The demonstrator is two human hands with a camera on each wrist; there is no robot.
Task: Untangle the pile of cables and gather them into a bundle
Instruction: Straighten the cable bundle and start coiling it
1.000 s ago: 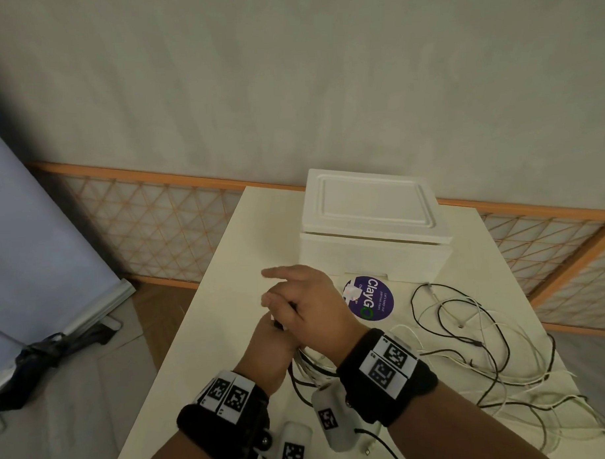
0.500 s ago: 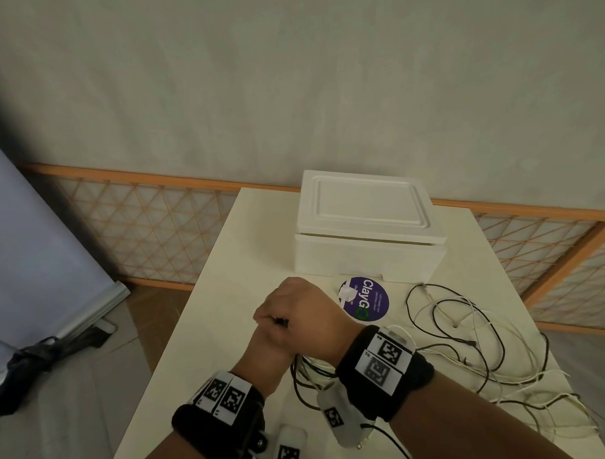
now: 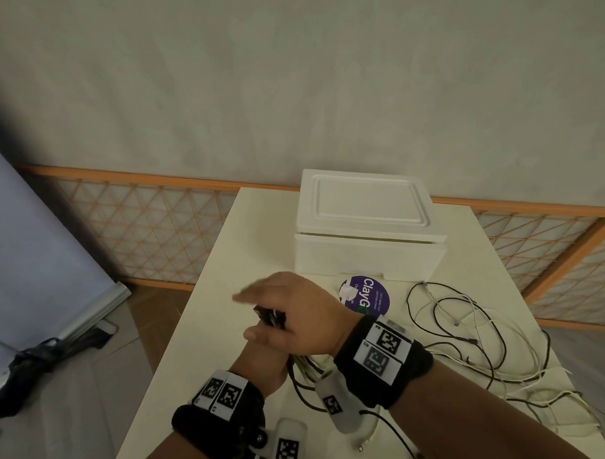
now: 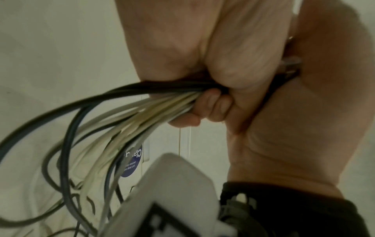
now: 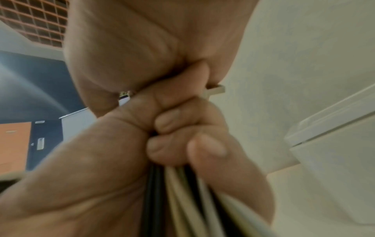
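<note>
My left hand (image 3: 261, 361) is a fist round a bundle of black and white cables (image 4: 142, 99), held upright above the table's near left part. The plug ends (image 3: 270, 316) stick out of the top of the fist, and a metal connector (image 5: 215, 89) shows there. My right hand (image 3: 297, 308) lies over those ends with fingers stretched out to the left, palm down on them. The cables' loose lengths (image 3: 469, 326) trail from the fist (image 5: 172, 128) in tangled loops across the right side of the table.
A white foam box (image 3: 366, 234) with its lid on stands at the back of the cream table (image 3: 211, 301). A round purple sticker (image 3: 365, 299) lies in front of it. The table's left edge drops to the floor beside my left arm.
My right hand's fingers, curled over the left fist half a second ago, are now stretched out flat. The left hand keeps its grip on the bundle.
</note>
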